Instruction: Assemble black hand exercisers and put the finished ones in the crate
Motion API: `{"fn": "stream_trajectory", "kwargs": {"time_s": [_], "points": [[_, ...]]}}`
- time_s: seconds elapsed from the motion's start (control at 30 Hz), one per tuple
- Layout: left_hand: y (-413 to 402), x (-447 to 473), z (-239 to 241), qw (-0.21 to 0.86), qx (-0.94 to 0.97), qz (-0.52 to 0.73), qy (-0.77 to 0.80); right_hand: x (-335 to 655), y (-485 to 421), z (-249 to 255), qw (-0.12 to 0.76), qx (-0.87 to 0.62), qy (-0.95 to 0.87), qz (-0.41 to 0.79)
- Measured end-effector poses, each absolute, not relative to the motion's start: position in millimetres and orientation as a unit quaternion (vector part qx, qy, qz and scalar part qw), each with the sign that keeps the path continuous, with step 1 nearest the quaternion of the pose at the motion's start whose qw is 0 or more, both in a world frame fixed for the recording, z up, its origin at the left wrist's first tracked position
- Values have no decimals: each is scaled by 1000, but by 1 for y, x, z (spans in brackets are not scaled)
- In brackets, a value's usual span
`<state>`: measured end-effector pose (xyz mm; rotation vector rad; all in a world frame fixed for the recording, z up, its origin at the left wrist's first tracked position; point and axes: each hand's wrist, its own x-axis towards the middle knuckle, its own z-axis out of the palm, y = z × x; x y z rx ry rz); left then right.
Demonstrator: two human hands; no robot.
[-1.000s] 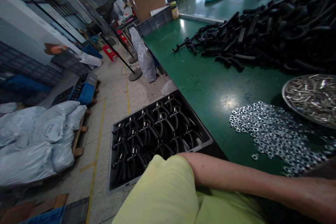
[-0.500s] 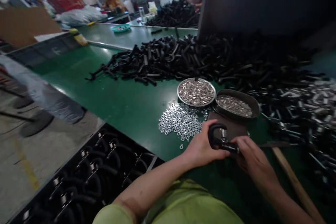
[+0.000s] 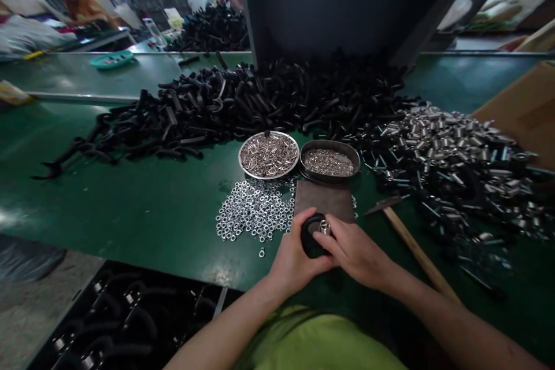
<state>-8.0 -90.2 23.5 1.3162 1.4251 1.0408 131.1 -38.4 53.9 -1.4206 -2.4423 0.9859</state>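
A black hand grip strengthener [image 3: 307, 240] with a curved handle and a shiny metal coil spring [image 3: 325, 227] is between my two hands, close to my body. My left hand [image 3: 289, 261] is closed around its curved left side. From the right, the fingers of my right hand [image 3: 359, 253] close on it beside the spring and cover its lower part. Just beyond my fingers lies a flat brown pad [image 3: 323, 196]. Loose small metal nuts [image 3: 254, 213] are spread on the green table to the left of the pad.
Behind the pad stand a round plate [image 3: 240, 163] of small pins and a dark oval tin [image 3: 336, 178]. A hammer [image 3: 411, 243] lies right, near piled metal springs [image 3: 451, 136]. Black handles [image 3: 277, 92] are heaped behind. A black tray [image 3: 169, 306] holds assembled pieces at lower left.
My view has swung to the right. The hand grip has turned so that its long part points away from sight, and my right hand has moved up to the spring.
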Motion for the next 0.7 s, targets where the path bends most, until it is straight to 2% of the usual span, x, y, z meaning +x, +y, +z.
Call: {"fn": "stream_trajectory", "kwargs": {"time_s": [0.13,0.27,0.6,0.7], "points": [[-92,-2,16,406,545,448,581,133,-42,59,79,-476,-823,298],[-92,1,11,367,557,474,575,137,-42,57,104,-478,-804,337],[-74,-7,0,453,597,395,531,140,-30,39,50,-487,-827,278],[-56,-6,-1,462,606,351,545,145,-7,32,-8,-466,-851,242]]}}
